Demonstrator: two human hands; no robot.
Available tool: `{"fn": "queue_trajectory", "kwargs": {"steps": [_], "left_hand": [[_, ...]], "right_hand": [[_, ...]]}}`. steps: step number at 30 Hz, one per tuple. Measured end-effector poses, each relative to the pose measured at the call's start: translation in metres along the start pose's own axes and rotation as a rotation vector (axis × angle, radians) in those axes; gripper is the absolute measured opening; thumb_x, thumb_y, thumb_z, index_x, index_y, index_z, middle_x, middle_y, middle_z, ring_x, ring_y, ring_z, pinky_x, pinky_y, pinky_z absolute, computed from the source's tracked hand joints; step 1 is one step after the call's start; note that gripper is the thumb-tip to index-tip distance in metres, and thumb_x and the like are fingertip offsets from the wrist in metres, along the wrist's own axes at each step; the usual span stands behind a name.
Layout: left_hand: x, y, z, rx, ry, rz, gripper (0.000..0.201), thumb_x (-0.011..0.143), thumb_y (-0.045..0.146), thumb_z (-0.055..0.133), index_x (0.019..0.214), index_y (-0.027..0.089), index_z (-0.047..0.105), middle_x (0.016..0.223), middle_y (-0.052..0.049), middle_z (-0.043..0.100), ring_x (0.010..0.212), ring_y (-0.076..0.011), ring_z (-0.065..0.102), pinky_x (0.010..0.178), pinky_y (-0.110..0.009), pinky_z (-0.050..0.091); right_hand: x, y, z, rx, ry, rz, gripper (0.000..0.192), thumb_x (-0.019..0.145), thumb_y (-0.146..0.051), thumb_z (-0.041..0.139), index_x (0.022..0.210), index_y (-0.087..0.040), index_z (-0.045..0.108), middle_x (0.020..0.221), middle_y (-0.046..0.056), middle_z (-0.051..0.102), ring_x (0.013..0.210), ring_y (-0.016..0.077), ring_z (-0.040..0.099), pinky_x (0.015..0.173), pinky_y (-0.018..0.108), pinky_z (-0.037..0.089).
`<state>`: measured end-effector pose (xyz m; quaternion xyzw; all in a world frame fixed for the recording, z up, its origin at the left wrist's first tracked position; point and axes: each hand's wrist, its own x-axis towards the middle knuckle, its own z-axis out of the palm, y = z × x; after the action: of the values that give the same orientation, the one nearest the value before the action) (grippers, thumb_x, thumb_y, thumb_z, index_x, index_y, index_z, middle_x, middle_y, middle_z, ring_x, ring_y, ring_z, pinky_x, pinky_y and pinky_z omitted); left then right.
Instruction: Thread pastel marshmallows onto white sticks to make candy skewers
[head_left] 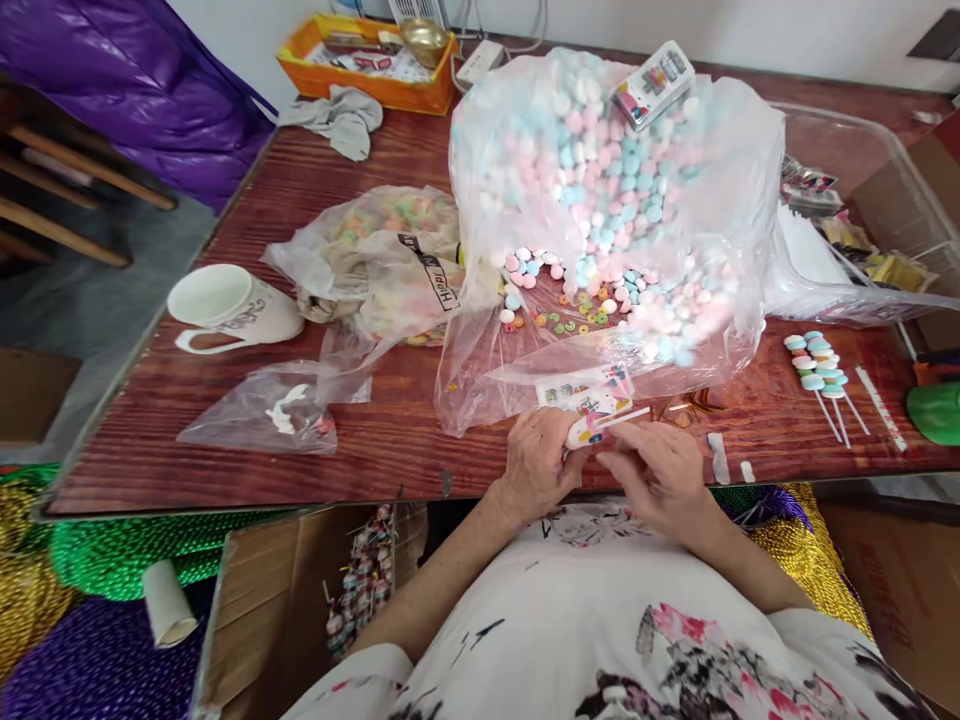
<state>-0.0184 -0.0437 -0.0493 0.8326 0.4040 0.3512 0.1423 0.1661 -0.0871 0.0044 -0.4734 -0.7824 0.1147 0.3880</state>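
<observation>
In my left hand is a small white printed card with coloured dots, pinched between thumb and fingers near the table's front edge. A thin white stick or folded strip juts rightward from beside it. My right hand is curled close to the card's right end; what its fingertips hold, if anything, is hidden. Just beyond lie flat printed cards and brownish rubber bands. Behind them spreads a large clear bag of pink, blue and white candies, with small ring candies at its mouth.
Candy skewers lie right of my hands, near paper scraps. A stack of printed cards rests on the bag. Leftward are a white mug and a bag of ring candies. A clear tub stands at right.
</observation>
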Motion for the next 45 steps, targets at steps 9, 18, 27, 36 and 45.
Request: {"fn": "queue_trajectory", "kwargs": {"steps": [9, 18, 27, 36, 45], "left_hand": [[0.002, -0.015, 0.0, 0.234, 0.009, 0.092, 0.023, 0.091, 0.03, 0.047, 0.101, 0.014, 0.06, 0.082, -0.012, 0.065, 0.076, -0.025, 0.058, 0.069, -0.035, 0.038], [0.002, -0.017, -0.011, -0.268, -0.148, -0.195, 0.018, 0.094, 0.03, 0.049, 0.102, 0.016, 0.057, 0.085, -0.006, 0.065, 0.073, -0.0166, 0.057, 0.067, -0.027, 0.042], [0.017, 0.001, -0.021, -1.156, -0.473, -0.454, 0.035, 0.087, 0.047, 0.061, 0.104, 0.016, 0.059, 0.084, -0.001, 0.057, 0.074, -0.0121, 0.05, 0.068, -0.023, 0.043], [0.016, 0.007, -0.024, -0.979, -0.434, -0.532, 0.04, 0.092, 0.052, 0.049, 0.074, 0.017, 0.054, 0.067, 0.002, 0.046, 0.062, -0.0097, 0.04, 0.059, -0.022, 0.037], [0.016, -0.006, -0.019, -1.375, -0.641, -0.854, 0.042, 0.08, 0.053, 0.064, 0.069, 0.016, 0.049, 0.06, 0.003, 0.047, 0.044, -0.0047, 0.034, 0.04, -0.019, 0.023]], "right_hand": [[0.01, 0.005, 0.029, 0.604, -0.194, 0.47, 0.017, 0.084, -0.032, 0.065, 0.074, -0.019, 0.06, 0.057, -0.005, 0.05, 0.051, 0.0095, 0.042, 0.05, 0.024, 0.035], [0.008, 0.011, 0.008, 0.978, 0.103, 0.458, 0.024, 0.072, -0.034, 0.078, 0.087, -0.022, 0.064, 0.068, -0.003, 0.058, 0.055, 0.0102, 0.049, 0.05, 0.024, 0.039], [0.028, 0.009, 0.03, 0.444, 0.072, 0.234, 0.009, 0.087, -0.018, 0.062, 0.079, -0.022, 0.066, 0.066, -0.002, 0.06, 0.061, 0.0114, 0.054, 0.06, 0.026, 0.044], [0.018, 0.012, 0.043, 0.239, 0.19, 0.106, 0.015, 0.088, -0.01, 0.054, 0.09, -0.022, 0.063, 0.076, 0.001, 0.064, 0.069, 0.0139, 0.058, 0.063, 0.028, 0.046], [0.013, 0.036, 0.032, 0.036, 0.167, -0.026, 0.022, 0.089, -0.02, 0.057, 0.106, -0.028, 0.067, 0.103, 0.007, 0.069, 0.093, 0.0199, 0.062, 0.08, 0.037, 0.048]]}}
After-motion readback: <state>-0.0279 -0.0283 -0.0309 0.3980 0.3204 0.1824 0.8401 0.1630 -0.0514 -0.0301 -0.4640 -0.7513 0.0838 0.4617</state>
